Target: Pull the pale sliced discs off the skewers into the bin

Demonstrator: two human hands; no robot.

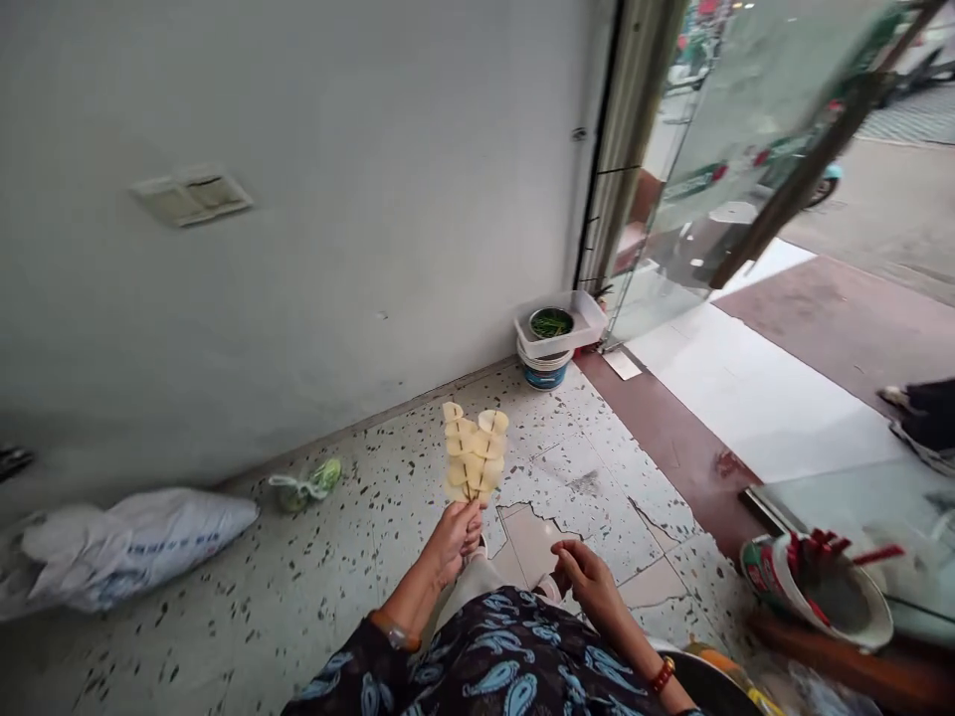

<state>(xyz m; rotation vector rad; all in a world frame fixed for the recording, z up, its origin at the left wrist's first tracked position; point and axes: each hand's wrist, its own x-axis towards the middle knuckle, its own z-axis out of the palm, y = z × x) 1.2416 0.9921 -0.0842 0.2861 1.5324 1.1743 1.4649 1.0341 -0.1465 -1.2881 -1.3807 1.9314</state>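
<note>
Left hand: the left hand [457, 537] is raised over the floor, its fingers [470, 525] curled tight and pinching the bare lower ends of a small bundle of skewers.
Skewers: the skewers [475, 453] stand nearly upright out of the top of the fist, threaded with pale yellow round slices that fan out above the fingers.
Right hand: the right hand [589, 579] is lower and to the right, well clear of the skewers, fingers loosely curled inward; whether they pinch anything small cannot be told.
Lap: a dark patterned garment [492, 664] covers the person's knees below both hands.
Floor: speckled floor [313, 587] with a cracked patch just beyond the hands.
Against the wall: a white sack [134, 547] at left, a small knotted plastic bag [305, 485] near it.
By the doorway: a white tub holding a metal bowl of greens [552, 324], stacked on a bucket.
Right edge: a tilted bowl [821, 587] with red-tipped sticks.
</note>
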